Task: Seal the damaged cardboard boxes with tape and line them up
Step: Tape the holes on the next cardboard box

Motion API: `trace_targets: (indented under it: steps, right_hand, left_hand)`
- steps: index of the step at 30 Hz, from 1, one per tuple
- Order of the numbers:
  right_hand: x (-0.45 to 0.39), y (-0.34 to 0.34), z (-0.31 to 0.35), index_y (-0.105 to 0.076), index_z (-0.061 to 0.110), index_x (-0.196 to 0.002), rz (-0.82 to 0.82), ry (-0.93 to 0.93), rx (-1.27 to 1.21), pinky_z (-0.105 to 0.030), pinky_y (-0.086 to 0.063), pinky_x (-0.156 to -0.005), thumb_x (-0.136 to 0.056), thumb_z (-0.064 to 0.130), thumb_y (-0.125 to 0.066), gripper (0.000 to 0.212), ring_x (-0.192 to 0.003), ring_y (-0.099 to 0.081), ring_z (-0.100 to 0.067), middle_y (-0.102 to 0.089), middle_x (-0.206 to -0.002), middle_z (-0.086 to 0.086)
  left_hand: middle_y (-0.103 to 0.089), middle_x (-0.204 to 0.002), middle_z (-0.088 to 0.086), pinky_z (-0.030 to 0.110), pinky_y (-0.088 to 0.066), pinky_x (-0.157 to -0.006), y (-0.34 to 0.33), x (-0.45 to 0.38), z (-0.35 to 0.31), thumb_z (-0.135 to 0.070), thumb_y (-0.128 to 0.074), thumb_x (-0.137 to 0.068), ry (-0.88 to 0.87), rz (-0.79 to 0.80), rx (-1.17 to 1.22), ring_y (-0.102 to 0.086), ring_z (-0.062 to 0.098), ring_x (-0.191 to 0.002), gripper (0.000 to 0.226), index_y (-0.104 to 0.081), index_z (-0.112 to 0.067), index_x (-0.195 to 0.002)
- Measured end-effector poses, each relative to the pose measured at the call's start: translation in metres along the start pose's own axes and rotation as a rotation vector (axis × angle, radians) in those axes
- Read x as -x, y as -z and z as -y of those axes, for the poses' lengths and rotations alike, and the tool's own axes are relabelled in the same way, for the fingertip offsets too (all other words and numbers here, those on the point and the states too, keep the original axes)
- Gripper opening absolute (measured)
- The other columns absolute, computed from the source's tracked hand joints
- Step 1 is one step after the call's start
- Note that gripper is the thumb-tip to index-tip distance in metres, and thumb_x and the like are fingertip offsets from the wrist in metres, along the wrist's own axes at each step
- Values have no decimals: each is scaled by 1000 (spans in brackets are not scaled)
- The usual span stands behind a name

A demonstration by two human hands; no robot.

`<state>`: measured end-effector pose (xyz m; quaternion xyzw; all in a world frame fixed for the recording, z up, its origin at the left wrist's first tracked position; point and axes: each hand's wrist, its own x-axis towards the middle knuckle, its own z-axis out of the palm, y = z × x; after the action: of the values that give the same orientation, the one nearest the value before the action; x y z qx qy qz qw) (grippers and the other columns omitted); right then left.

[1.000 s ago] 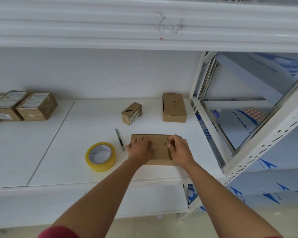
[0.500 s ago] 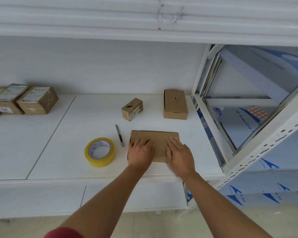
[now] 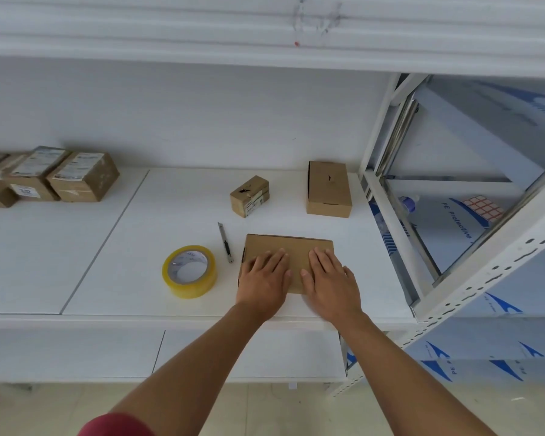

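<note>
Both hands lie flat, fingers straight, on top of a flat cardboard box [image 3: 288, 250] near the front edge of the white shelf [image 3: 107, 278]: the left hand [image 3: 265, 280] covers its near left part, and the right hand [image 3: 331, 281] covers its near right part, with a strip of cardboard showing between them. Just left of the box lies a slim utility knife [image 3: 225, 242], and further left a roll of yellow packing tape [image 3: 189, 271] lies flat. Behind, a small box with a torn hole [image 3: 250, 196] stands near a taller plain box [image 3: 328, 188]. At the far left of the shelf, several labelled boxes [image 3: 82, 177] sit side by side, touching.
</note>
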<state>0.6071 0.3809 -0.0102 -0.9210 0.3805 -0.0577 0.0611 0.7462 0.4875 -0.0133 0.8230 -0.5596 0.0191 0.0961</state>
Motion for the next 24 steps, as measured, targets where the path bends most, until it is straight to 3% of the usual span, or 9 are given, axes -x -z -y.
trace_targets:
  steps: [3,5,7,9,12,15,18,21,24]
  right_hand:
    - [1,6,4,-22,19,-156,28,2,32,-45,-22,-118,-104,48,-16,60,-152,-10,-16,-19,-164,3]
    - [1,12,8,-20,18,-157,60,-17,28,-47,-17,-119,-104,46,-18,60,-152,-10,-17,-18,-164,1]
    - [-3,18,20,-22,14,-156,26,-41,29,-48,-17,-119,-102,43,-26,61,-149,-17,-20,-23,-162,-3]
    - [-7,26,45,-30,10,-152,-72,-19,20,-46,-26,-115,-98,40,-38,62,-143,-30,-25,-33,-156,-8]
    - [-14,26,102,-50,8,-138,-144,250,-96,-47,-44,-101,-90,32,-52,53,-125,-47,-32,-52,-139,-9]
    - [-18,14,158,-60,9,-126,-27,509,-112,-46,-46,-93,-85,26,-55,45,-116,-47,-34,-55,-135,-5]
    - [-24,-4,187,-55,16,-134,98,564,-29,-45,-41,-98,-87,30,-55,49,-123,-40,-35,-45,-147,-2]
    - [-29,-18,198,-55,24,-134,142,535,31,-40,-33,-105,-93,35,-51,42,-131,-31,-31,-39,-150,5]
    - [-29,-21,199,-58,25,-127,150,499,33,-38,-35,-104,-94,37,-51,35,-131,-29,-27,-43,-143,10]
  left_hand:
    - [-26,-162,-7,35,-13,-118,2,1,3,-45,-15,-106,-16,17,58,-20,15,-149,55,-28,-23,-155]
    - [-31,-160,-2,36,-22,-117,9,3,9,-42,-22,-106,-29,-50,141,-29,18,-146,54,-34,-19,-153]
    - [-48,-148,7,41,-37,-107,22,9,23,-36,-34,-104,10,-223,234,-47,27,-133,48,-49,-12,-143]
    - [-61,-127,14,44,-46,-93,34,17,46,-27,-41,-99,105,-459,286,-57,34,-113,41,-61,-4,-127]
    - [-58,-118,16,42,-45,-90,50,32,94,-15,-48,-92,376,-621,418,-54,32,-106,33,-60,-3,-120]
    - [-54,-128,13,41,-43,-98,57,43,148,-3,-48,-91,654,-502,674,-53,32,-114,38,-55,-5,-128]
    - [-56,-136,5,31,-39,-102,54,54,191,-3,-43,-95,764,-223,883,-52,24,-124,43,-53,-13,-135]
    - [-56,-140,1,27,-37,-106,49,63,212,-2,-43,-95,697,-25,1039,-50,17,-127,47,-54,-17,-139]
    - [-58,-139,5,33,-34,-113,46,62,229,4,-46,-85,543,-5,877,-47,25,-129,55,-58,-15,-135]
